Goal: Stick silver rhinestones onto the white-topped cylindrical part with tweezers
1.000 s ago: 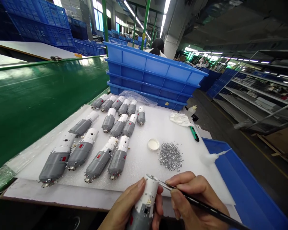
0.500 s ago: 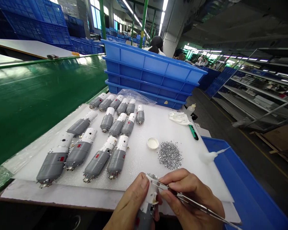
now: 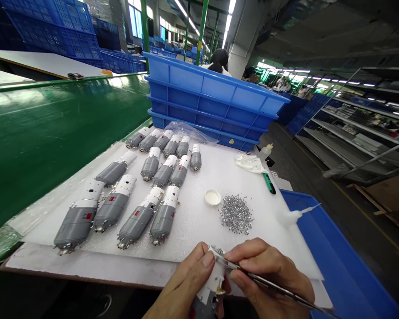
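In my left hand (image 3: 189, 283) is a grey and white model spacecraft (image 3: 213, 283), gripped near its white end with the thumb on top; its lower part runs out of view. My right hand (image 3: 269, 279) pinches a pair of metal tweezers (image 3: 262, 282), whose tips touch the white end of the model. Whether the tips hold a small part is too fine to make out. Beyond the hands lies a pile of tiny silvery parts (image 3: 236, 214), beside a shallow white dish (image 3: 212, 198). Several similar models (image 3: 163, 215) rest on the white foam sheet (image 3: 193, 221) at left.
Stacked blue bins (image 3: 213, 102) stand at the back of the table. A white cloth (image 3: 250, 163), a green-handled tool (image 3: 269, 183) and a white nozzle bottle (image 3: 291, 217) lie at right. A blue tray (image 3: 346, 261) is below the right edge; a green conveyor (image 3: 53, 124) runs along the left.
Both hands, with the model and tweezers, have shifted slightly right and down in view. The tweezers still meet the model's white end. The table items show only a small camera shift.
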The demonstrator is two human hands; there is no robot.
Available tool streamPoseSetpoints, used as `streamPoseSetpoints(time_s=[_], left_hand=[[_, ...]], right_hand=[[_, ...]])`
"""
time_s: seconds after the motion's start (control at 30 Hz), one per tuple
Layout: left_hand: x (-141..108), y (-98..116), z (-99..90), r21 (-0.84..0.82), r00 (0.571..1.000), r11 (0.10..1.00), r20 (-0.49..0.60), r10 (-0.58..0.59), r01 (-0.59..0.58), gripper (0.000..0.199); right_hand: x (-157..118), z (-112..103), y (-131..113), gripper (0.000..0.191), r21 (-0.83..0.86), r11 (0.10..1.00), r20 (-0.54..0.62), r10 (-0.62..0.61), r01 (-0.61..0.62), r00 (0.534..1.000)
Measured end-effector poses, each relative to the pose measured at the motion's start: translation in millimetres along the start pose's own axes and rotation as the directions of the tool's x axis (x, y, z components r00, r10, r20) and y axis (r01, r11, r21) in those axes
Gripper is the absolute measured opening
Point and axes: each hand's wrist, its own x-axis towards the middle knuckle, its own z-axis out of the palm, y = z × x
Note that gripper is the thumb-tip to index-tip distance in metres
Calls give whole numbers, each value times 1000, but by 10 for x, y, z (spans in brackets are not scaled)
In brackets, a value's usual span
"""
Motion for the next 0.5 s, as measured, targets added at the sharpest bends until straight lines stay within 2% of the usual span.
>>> streamPoseSetpoints(time_s=[0.17, 0.3, 0.4, 0.5], left_hand=[[-28, 40, -8, 27, 998, 998, -44, -49, 50, 51], [-41, 61, 6, 24, 999, 999, -16, -34, 35, 48], [-29, 55, 18, 2, 998, 999, -31, -51, 51, 45], [-21, 40, 26, -1, 996, 998, -59, -60, 60, 45]], right_hand=[[59, -1, -50, 25, -9, 1000, 24, -17, 17, 1000], [63, -30, -73, 27, -44, 999, 43, -20, 22, 999], [-27, 2, -79, 28, -154, 987, 49, -34, 41, 998], [-178, 106, -84, 24, -355, 934, -61, -70, 44, 996]])
